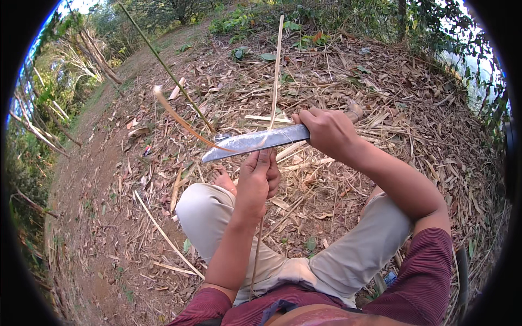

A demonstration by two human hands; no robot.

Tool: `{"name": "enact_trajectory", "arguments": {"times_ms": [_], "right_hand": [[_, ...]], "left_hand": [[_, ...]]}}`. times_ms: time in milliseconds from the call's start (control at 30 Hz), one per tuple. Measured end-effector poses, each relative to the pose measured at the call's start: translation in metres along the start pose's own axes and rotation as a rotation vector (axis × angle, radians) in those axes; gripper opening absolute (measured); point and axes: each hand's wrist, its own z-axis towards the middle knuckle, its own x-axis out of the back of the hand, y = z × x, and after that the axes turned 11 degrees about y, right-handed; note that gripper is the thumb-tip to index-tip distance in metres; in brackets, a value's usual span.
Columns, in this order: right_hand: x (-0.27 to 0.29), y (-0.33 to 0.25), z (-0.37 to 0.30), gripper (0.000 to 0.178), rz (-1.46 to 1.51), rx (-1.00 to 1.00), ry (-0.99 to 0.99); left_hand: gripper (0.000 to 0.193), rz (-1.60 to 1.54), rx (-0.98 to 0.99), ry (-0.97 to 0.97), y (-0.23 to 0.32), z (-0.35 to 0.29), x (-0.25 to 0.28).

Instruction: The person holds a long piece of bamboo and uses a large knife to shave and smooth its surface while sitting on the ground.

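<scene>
My right hand [329, 130] is closed around the handle of a machete [288, 135], whose wooden end pokes out beyond the fist. The grey blade lies nearly level, its tip to the left. Just under the blade, my left hand [258, 176] pinches a thin bamboo strip [277, 65]. The strip rises past the blade toward the far side, and its lower part trails down to my lap. From the blade a curled brownish sliver [182, 119] bends up to the left. Where blade and strip meet is partly hidden.
My bent legs in pale trousers [359, 244] frame the work, with a bare foot [224, 180] at the left. Dry leaves and shavings [326, 185] cover the ground. A green stalk [163, 62] slants at the far left; a pale strip [163, 231] lies near my left knee.
</scene>
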Motion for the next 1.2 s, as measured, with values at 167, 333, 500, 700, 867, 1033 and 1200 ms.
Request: {"name": "enact_trajectory", "arguments": {"times_ms": [167,333,500,700,867,1033,1200], "right_hand": [[0.005,0.041,0.032,0.022,-0.064,-0.038,0.118],[0.001,0.052,0.022,0.01,-0.111,-0.084,-0.018],[0.011,0.08,0.025,0.01,-0.323,-0.052,0.01],[0.006,0.072,-0.001,0.015,-0.163,-0.111,-0.011],[0.03,0.101,0.044,0.024,-0.215,-0.525,-0.109],[0.028,0.138,0.015,0.026,-0.396,-0.298,0.091],[0.009,0.1,0.003,0.016,-0.292,-0.105,0.101]], "left_hand": [[0.026,0.031,-0.057,-0.045,-0.015,-0.003,-0.01],[0.027,0.074,-0.024,-0.022,-0.028,-0.001,-0.015],[0.027,0.012,0.039,-0.061,-0.028,-0.008,-0.015],[0.025,-0.064,0.108,-0.166,-0.03,-0.009,-0.016],[0.024,-0.039,0.112,-0.186,-0.033,-0.009,-0.007],[0.024,-0.082,0.242,-0.223,-0.037,-0.002,-0.013],[0.025,-0.04,0.169,-0.193,-0.033,-0.003,-0.003]]}}
